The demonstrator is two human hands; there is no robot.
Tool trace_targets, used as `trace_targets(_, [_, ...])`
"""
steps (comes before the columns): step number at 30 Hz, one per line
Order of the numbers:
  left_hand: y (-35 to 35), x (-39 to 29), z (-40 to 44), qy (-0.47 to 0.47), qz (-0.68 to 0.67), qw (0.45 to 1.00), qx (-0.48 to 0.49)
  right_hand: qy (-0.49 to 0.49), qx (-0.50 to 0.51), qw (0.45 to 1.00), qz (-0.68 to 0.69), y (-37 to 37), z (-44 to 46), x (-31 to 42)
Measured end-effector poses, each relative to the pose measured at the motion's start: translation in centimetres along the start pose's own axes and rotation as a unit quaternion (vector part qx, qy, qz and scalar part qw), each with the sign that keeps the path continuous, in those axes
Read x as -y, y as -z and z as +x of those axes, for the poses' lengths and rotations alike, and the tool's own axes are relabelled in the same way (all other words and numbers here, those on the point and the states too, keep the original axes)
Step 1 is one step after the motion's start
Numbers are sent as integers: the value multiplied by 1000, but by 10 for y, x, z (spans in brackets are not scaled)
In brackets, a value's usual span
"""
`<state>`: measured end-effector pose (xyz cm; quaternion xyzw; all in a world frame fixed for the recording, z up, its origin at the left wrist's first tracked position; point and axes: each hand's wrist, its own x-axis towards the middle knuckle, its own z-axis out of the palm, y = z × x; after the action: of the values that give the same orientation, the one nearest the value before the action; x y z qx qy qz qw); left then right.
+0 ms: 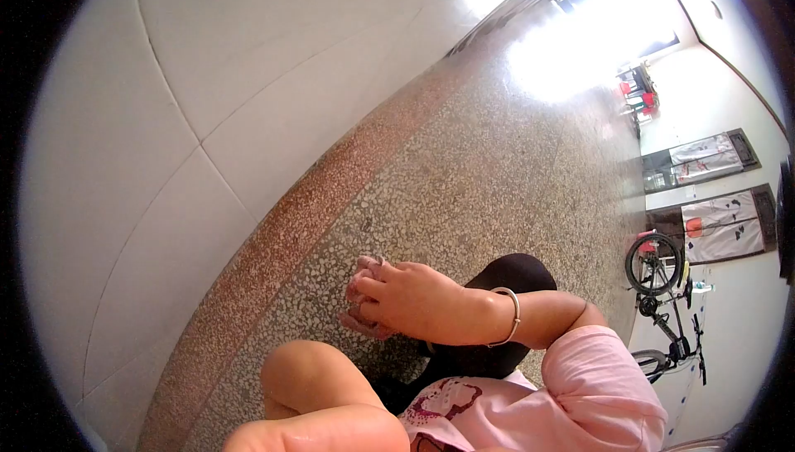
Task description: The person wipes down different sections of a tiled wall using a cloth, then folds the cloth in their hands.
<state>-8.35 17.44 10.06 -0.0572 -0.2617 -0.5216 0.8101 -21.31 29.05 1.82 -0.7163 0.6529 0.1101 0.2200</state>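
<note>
My right hand point(406, 293) is in front of my body, above the speckled floor. Its fingers are bent inward and look smudged with something greyish. Whether anything small is between them cannot be made out. A pale bangle point(515, 318) circles the wrist, and the arm leads back to a pink short sleeve point(609, 373). A dark, rounded shape point(517, 274) lies behind the forearm. Near the hand, a bare bent limb, apparently a knee point(302, 369), shows beside the pink shirt. I cannot make out my left hand anywhere.
The view lies sideways. A terrazzo floor point(464, 179) with a reddish border point(273, 237) meets large pale tiles point(207, 46). A bicycle point(667, 311) stands at the far wall, near doorways with printed curtains point(720, 224). Bright light pours in at the top.
</note>
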Motion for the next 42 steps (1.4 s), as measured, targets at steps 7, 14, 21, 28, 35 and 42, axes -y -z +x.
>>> trace_targets(7, [-19, 16, 0, -26, 43, 999, 20, -1, -1, 1000, 1, 3, -1, 1])
trace_targets(14, [4, -1, 4, 8, 22, 1000, -8, -13, 35, 999, 15, 4, 3, -1])
trace_targets(21, [-6, 6, 0, 12, -12, 1000, 1, -13, 54, 998, -2, 11, 4, -2])
trace_targets(28, [-26, 22, -1, -18, -111, 993, -39, -12, 62, 998, 27, 11, 7, -1])
trace_targets(35, [-8, 9, 6, 178, -29, 981, 76, -5, -80, 997, -3, -10, 5, -3])
trace_targets(42, [-27, 33, -16, 262, -101, 934, 220, -32, -67, 996, 43, -5, 11, -1])
